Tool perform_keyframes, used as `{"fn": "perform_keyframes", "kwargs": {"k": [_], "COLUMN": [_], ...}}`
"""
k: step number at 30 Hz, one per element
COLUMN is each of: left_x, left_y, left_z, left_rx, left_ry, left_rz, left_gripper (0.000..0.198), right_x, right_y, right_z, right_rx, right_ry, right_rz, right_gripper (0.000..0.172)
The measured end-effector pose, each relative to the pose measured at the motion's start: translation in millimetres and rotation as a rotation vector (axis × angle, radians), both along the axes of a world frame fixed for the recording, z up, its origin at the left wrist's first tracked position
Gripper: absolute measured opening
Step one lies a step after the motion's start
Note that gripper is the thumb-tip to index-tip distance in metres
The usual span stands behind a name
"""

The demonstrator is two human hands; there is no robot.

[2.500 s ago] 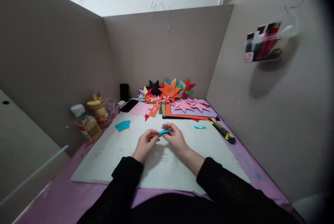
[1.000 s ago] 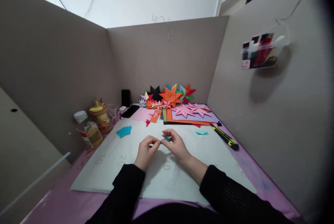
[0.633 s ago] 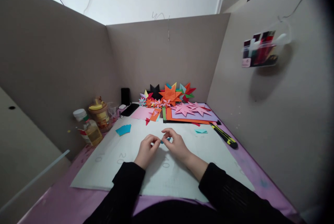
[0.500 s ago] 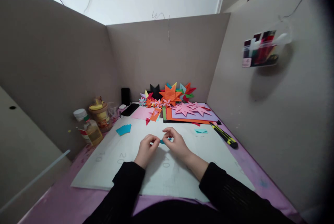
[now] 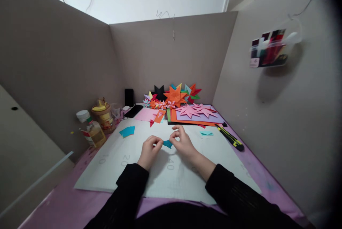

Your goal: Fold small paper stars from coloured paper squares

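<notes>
A small piece of blue paper [image 5: 167,144] is held between my two hands, just above the white marked sheet [image 5: 107,175]. My left hand [image 5: 150,151] pinches its left end between thumb and fingertips. At its right end, my right hand [image 5: 184,144] pinches with thumb and forefinger, the other fingers curled above. The fingertips hide both ends of the paper, and its exact folds are too small to tell. To the left lies a fanned stack of blue paper pieces [image 5: 127,131]. A light-turquoise folded paper piece [image 5: 206,133] rests to the right.
Folded paper stars [image 5: 175,95] stand along the back, and pink stars [image 5: 189,111] lie on coloured sheets [image 5: 196,122]. At the right edge is a yellow-black utility knife [image 5: 230,138]. A glue bottle [image 5: 92,131], a tub [image 5: 103,116] and a phone [image 5: 134,111] stand or lie at left.
My right hand has shifted slightly right and its fingers have changed position. More of the blue paper shows between my hands. The view has moved a little.
</notes>
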State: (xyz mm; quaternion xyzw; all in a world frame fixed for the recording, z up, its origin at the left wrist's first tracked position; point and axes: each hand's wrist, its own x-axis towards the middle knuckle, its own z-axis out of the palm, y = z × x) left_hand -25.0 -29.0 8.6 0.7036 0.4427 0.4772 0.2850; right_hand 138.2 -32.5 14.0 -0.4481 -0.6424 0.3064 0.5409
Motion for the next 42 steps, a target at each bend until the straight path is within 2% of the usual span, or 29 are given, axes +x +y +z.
{"fn": "perform_keyframes", "kwargs": {"k": [3, 7, 9, 11, 13, 16, 21, 28, 31, 35, 37, 40, 42], "left_x": [-3.5, -6.9, -6.4, -4.4, -1.6, 2.3, 5.8, 7.5, 6.8, 3.0, 1.8, 2.5, 3.8], "left_y": [1.0, 4.1, 6.1, 7.3, 6.9, 4.2, 0.3, -4.8, -5.1, -0.4, 2.1, 4.1, 4.4], "left_z": [1.4, 1.9, 0.1, -3.0, -6.1, -8.8, -8.8, -6.8, -6.1, -6.8, -8.3, -11.3, -12.8], "left_rx": [-0.074, -0.239, -0.309, -0.35, -0.371, -0.361, -0.153, -0.052, -0.052, -0.126, -0.167, -0.205, -0.217], "left_ry": [-0.062, -0.251, -0.345, -0.402, -0.416, -0.336, -0.086, 0.092, 0.096, -0.089, -0.169, -0.223, -0.226], "left_rz": [0.034, 0.127, 0.139, 0.117, 0.081, 0.036, -0.017, -0.098, -0.101, -0.02, -0.038, -0.087, -0.108], "left_gripper": [0.02, 0.026, 0.031, 0.033, 0.034, 0.033, 0.023, 0.016, 0.016, 0.018, 0.026, 0.034, 0.036], "right_x": [8.3, 14.4, 9.5, 0.3, -8.8, -14.9, -12.0, -9.5, -2.6, -1.2, -4.5, -8.7, -9.3], "right_y": [6.2, 13.3, 13.2, 11.0, 8.5, 7.3, 9.3, 11.2, 11.6, 7.8, 4.8, 1.5, 0.9], "right_z": [1.5, -2.0, -6.0, -10.1, -13.0, -14.1, -13.8, -16.4, -13.3, -11.0, -11.7, -14.1, -15.9], "right_rx": [-0.012, -0.042, -0.095, -0.168, -0.209, -0.249, -0.346, -0.367, -0.303, -0.261, -0.276, -0.276, -0.227], "right_ry": [0.09, 0.237, 0.285, 0.283, 0.277, 0.33, 0.475, 0.67, 0.573, 0.378, 0.334, 0.241, 0.173], "right_rz": [-0.053, -0.156, -0.096, 0.042, 0.173, 0.211, 0.094, 0.171, 0.185, 0.235, 0.236, 0.257, 0.273], "right_gripper": [0.033, 0.033, 0.036, 0.039, 0.031, 0.019, 0.02, 0.019, 0.019, 0.017, 0.026, 0.048, 0.054]}}
